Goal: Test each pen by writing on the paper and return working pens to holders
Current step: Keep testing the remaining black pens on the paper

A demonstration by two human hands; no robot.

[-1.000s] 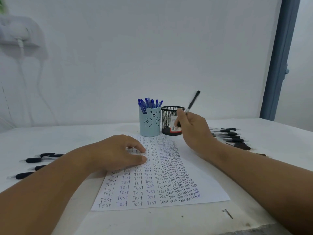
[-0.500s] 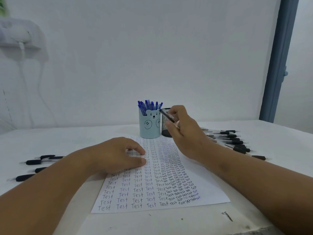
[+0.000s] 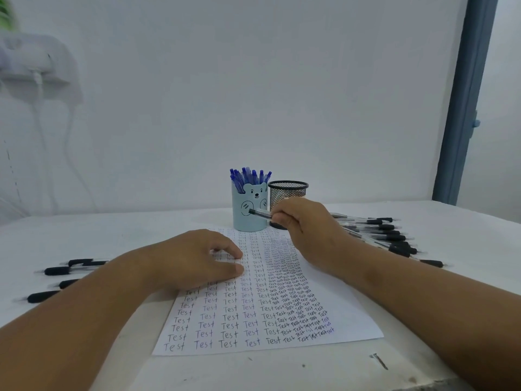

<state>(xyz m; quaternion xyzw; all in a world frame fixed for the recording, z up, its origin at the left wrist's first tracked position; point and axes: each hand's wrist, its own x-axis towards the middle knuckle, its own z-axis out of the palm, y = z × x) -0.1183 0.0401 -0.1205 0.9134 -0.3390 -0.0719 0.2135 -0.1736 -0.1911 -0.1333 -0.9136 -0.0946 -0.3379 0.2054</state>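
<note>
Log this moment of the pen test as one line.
left hand flat on paper | right hand holds black pen sideways before bear holder | mesh holder behind hand

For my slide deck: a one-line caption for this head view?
Right hand holds a pen near the holders while left hand steadies the paper.

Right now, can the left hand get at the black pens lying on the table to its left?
Probably yes. The left hand rests with its fingers curled on the paper, holding nothing, and the black pens lie loose on the table just beyond its forearm with nothing between them.
</note>
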